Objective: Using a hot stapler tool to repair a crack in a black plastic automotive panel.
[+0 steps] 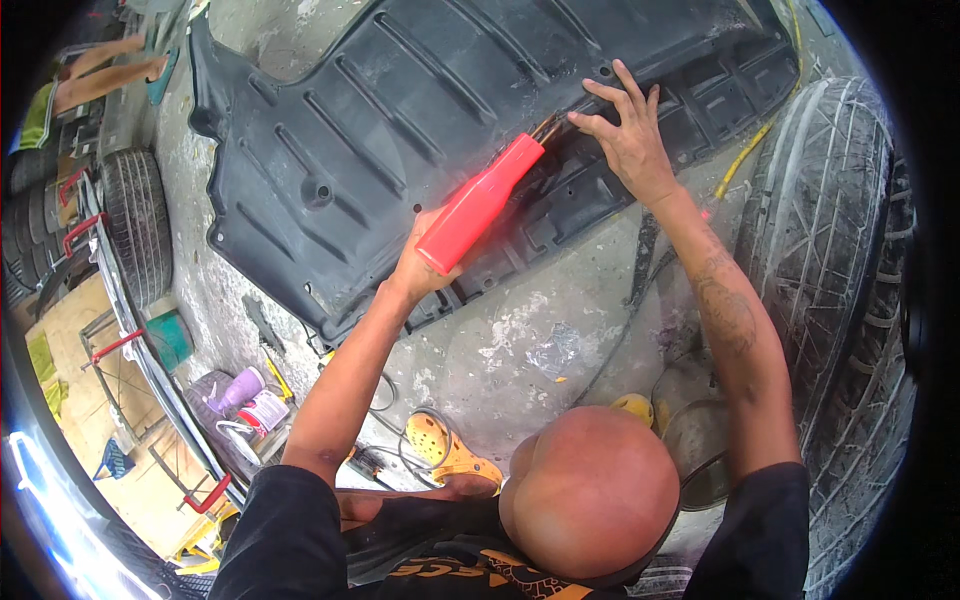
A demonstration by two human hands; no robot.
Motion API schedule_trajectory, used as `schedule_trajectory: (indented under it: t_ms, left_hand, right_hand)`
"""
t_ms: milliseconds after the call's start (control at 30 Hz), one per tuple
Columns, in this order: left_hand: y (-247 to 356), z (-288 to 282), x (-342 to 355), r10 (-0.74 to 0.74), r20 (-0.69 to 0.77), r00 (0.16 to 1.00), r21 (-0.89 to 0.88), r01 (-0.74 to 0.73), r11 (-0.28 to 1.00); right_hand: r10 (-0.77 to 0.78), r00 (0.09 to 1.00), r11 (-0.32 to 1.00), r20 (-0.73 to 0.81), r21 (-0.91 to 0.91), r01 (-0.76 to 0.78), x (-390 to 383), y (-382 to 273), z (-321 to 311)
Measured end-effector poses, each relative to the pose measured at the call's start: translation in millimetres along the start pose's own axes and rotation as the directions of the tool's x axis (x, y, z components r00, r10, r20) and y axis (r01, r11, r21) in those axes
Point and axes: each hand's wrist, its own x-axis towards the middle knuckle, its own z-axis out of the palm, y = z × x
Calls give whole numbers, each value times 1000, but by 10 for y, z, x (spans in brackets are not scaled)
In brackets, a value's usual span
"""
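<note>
My left hand point(420, 250) is closed round a red handheld tool point(475, 205) with two copper-coloured prongs point(546, 128), which looks like a hot stapler. The prongs point up and to the right at a large black plastic car undertray point(400, 90), ribbed and with several holes. Just right of the prong tips is my right hand point(630, 140), fingers spread and thumb apart from the forefinger, over the undertray's stepped edge. Nothing shows between those fingers. Whether the prongs touch the plastic I cannot tell.
A dusty tyre point(815, 190) stands at the right, near a yellow hose point(735, 170). My bent knee point(600, 490) and a yellow clog point(430, 440) are close in. Left are a purple bottle point(238, 388), a red-and-white can point(264, 410) and clamps point(85, 235). Another person's legs point(105, 75) show at upper left.
</note>
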Motion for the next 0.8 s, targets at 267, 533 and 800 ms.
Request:
schedule_trajectory:
  t_ms: [267,533,800]
  left_hand:
    - [-8,3,-12,-8,-1,1000,0,8,1000]
    - [-15,13,9,37,-13,999,10,-37,999]
    - [-20,2,-11,20,3,1000,21,-20,1000]
  right_hand:
    - [43,996,996,-78,82,-37,32,-7,21]
    - [67,995,995,-71,85,-60,36,-9,17]
    - [65,995,994,-71,90,-59,39,-24,9]
